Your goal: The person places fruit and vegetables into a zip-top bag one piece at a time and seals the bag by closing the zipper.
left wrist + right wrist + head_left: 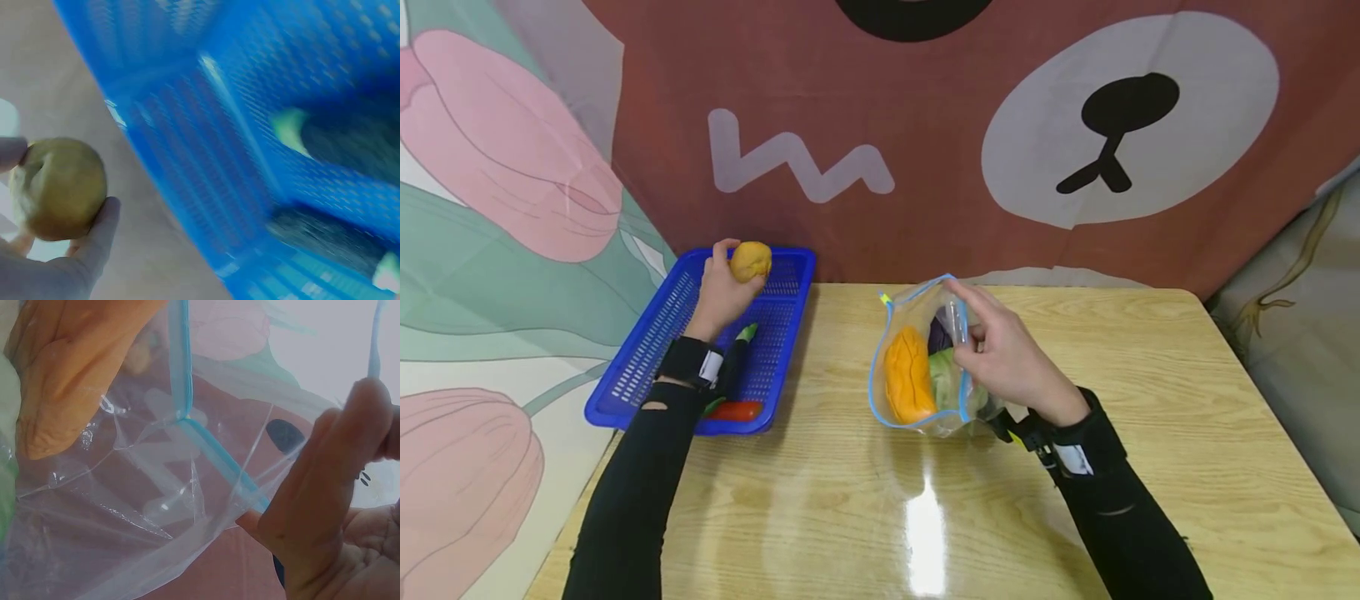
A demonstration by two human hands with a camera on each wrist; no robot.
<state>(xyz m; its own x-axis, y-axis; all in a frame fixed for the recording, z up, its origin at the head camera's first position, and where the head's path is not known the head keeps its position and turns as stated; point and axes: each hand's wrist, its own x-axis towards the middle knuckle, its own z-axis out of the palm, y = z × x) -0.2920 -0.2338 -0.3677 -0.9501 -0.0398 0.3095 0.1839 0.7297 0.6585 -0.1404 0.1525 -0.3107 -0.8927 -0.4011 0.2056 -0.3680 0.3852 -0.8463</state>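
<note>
My left hand (724, 287) grips a round yellow potato-like thing (751, 262) over the far end of a blue plastic basket (805, 292). In the left wrist view, fingers and thumb hold the potato-like thing (65, 187) from its sides, past the basket's rim. My right hand (1011, 354) holds the edge of a clear zip bag (947, 427) with a blue seal, its mouth spread wide. Inside the bag lie a long orange vegetable (908, 375), a pale green one (943, 379) and a dark purple one (938, 335), partly behind the bag's edge.
In the basket lie a dark green cucumber-like vegetable (733, 367) with a light green tip and a red-orange carrot-like one (737, 411). Both stand on a shiny wooden table (842, 517). A printed cloth (940, 217) hangs right behind the table.
</note>
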